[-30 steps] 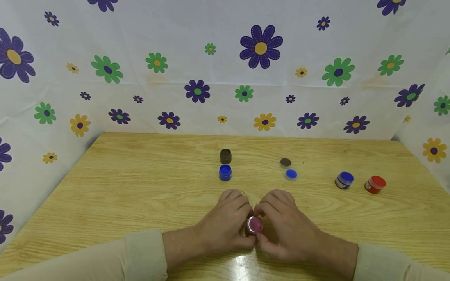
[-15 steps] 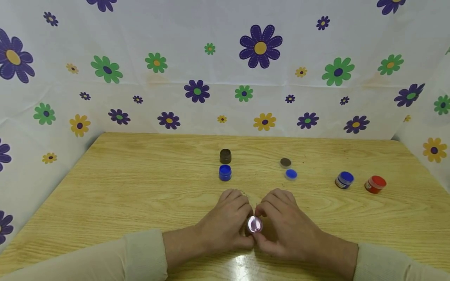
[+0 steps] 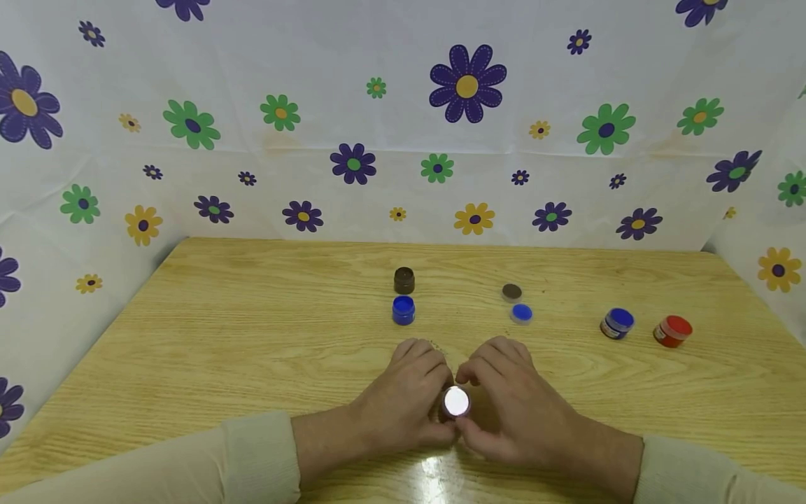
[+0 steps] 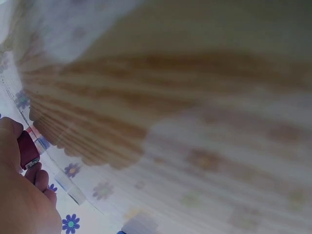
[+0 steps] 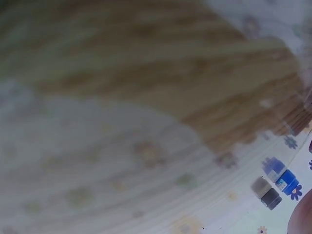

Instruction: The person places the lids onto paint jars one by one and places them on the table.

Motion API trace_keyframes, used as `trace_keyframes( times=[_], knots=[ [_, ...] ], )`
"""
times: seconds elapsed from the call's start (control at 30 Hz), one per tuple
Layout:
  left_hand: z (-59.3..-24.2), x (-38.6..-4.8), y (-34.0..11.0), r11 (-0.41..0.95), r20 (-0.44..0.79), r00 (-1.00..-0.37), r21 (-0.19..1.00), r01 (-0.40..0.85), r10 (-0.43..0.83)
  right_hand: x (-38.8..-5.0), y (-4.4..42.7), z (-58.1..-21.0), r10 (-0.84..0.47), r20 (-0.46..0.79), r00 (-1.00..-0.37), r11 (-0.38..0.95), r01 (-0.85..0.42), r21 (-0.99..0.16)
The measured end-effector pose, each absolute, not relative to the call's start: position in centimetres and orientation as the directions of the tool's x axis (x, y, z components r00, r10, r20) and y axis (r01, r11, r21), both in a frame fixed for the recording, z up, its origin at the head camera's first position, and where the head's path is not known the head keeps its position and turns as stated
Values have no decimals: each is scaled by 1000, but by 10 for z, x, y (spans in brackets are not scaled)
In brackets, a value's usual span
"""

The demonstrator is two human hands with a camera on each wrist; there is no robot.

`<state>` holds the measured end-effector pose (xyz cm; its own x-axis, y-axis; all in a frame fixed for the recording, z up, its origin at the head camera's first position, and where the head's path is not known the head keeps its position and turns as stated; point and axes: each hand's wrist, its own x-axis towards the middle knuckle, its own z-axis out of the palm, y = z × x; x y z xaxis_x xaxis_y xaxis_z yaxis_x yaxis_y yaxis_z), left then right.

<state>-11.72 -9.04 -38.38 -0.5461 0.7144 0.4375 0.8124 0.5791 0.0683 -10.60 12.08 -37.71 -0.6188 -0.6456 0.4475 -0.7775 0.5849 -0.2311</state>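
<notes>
A small dark red paint jar [image 3: 456,402] stands between my two hands near the front of the table; glare whitens its top in the head view. My left hand [image 3: 406,399] grips the jar from the left with curled fingers. In the left wrist view the maroon side of the jar [image 4: 28,150] shows between thumb and fingers. From the right, my right hand [image 3: 519,406] pinches the jar's rim between thumb and index finger. Only an edge of the right hand [image 5: 301,217] enters the right wrist view.
Beyond the hands stand an uncapped brown jar [image 3: 404,281] and an uncapped blue jar [image 3: 404,310]. A brown lid [image 3: 512,292] and a blue lid [image 3: 521,313] lie right of them. Farther right are a capped blue jar [image 3: 617,323] and a capped red jar [image 3: 672,331].
The jar's top has gone from pink to bright white glare. My right thumb and index finger have shifted slightly at the rim; the left hand stays in place.
</notes>
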Motion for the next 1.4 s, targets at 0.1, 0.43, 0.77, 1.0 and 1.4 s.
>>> trace_keyframes(
  times=[0.1, 0.43, 0.77, 1.0, 1.4],
  knots=[
    [-384, -117, -90, 584, 452, -540, 51, 810, 710, -106, 121, -376, -663, 450, -598, 562, -795, -230],
    [-385, -118, -90, 581, 463, -535, 52, 812, 706, -106, 121, -378, -677, 444, -587, 563, -802, -201],
    [-384, -118, -90, 575, 454, -538, 68, 816, 710, -107, 120, -380, -663, 512, -547, 554, -818, -156],
    [-383, -117, -90, 579, 427, -552, 77, 811, 716, -107, 120, -380, -655, 492, -574, 575, -800, -168],
    [-384, -118, -91, 583, 414, -558, 77, 809, 720, -108, 120, -380, -650, 496, -575, 581, -798, -163]
  ],
)
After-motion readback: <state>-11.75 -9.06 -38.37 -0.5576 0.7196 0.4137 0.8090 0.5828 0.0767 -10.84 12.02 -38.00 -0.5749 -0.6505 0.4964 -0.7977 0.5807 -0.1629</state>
